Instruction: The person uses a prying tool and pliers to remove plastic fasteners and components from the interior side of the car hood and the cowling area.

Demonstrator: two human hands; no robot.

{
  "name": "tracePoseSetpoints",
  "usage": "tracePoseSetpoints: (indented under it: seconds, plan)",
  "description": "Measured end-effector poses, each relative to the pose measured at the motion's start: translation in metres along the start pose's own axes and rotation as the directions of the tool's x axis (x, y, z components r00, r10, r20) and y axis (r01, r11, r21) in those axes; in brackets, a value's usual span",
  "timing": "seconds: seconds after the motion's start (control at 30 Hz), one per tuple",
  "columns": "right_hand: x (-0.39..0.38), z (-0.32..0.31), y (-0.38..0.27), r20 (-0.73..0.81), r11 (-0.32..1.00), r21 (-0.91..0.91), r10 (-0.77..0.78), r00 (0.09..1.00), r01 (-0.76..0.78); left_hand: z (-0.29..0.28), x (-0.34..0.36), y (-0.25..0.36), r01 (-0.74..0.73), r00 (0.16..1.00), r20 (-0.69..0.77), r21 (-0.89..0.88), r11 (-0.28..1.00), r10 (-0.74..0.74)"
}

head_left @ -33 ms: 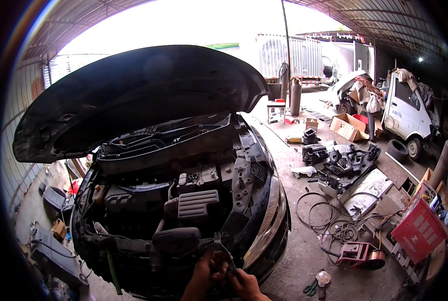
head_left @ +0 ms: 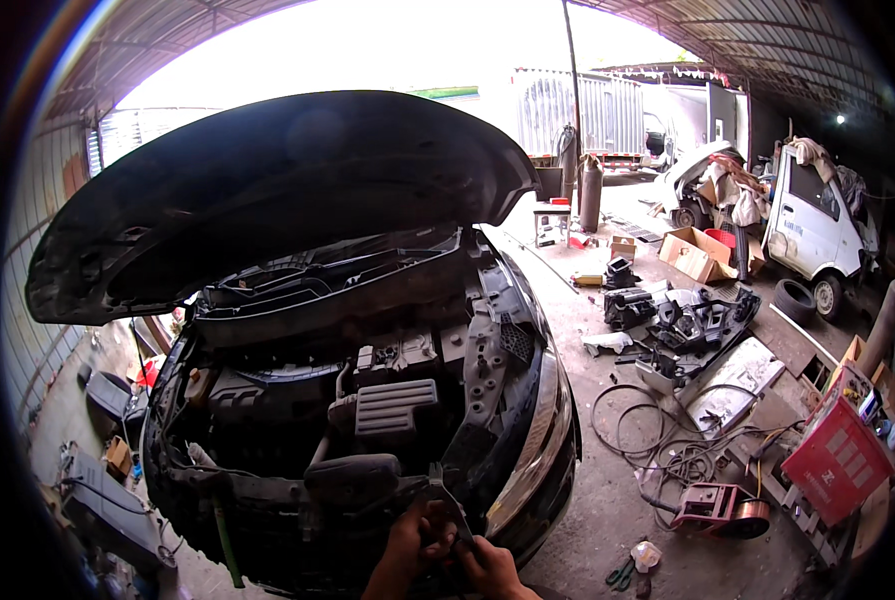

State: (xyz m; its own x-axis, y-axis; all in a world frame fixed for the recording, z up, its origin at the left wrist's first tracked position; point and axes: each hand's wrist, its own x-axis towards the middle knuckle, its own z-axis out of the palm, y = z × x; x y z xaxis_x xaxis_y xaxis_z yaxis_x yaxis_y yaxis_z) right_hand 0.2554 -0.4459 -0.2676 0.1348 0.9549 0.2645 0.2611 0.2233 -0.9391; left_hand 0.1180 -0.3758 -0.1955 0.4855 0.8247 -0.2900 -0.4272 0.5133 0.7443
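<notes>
Both of my hands are at the front edge of the car's open engine bay, low in the middle. My left hand is closed, its fingers curled around a grey, plier-like metal tool. The tool's narrow end points up at the front crossmember, and one flat leg slopes down to the right. At the lower end of that leg, my right hand is closed on it. Whether its tip touches the car is too dark to tell. Behind stands a ribbed grey engine-bay box, beneath the raised black hood.
The headlight borders my hands on the right. On the floor lie scissors, coiled cables, a red wire feeder and removed black car parts. A red machine stands far right; a grey bumper-like part lies left.
</notes>
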Motion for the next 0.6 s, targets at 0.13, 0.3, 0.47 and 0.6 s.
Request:
tracePoseSetpoints:
  seconds: [0.13, 0.3, 0.47, 0.6]
  plan:
    - [0.003, 0.003, 0.005, 0.011, 1.000, 0.015, 0.010, 1.000, -0.010, 0.003, 0.004, -0.003, 0.008, 0.994, -0.114, 0.066, 0.998, -0.001]
    - [0.003, 0.006, 0.012, 0.010, 1.000, -0.006, 0.023, 1.000, -0.023, 0.003, 0.008, -0.008, 0.063, 0.994, -0.091, 0.046, 0.997, -0.058]
    - [0.003, 0.007, 0.013, -0.035, 0.998, 0.060, 0.014, 0.999, -0.012, 0.001, 0.007, -0.007, 0.049, 0.997, 0.053, 0.009, 0.999, -0.050]
    - [0.005, 0.004, 0.003, -0.054, 0.993, 0.115, 0.034, 0.998, -0.027, 0.002, 0.005, -0.007, 0.004, 0.999, -0.034, 0.102, 0.995, -0.001]
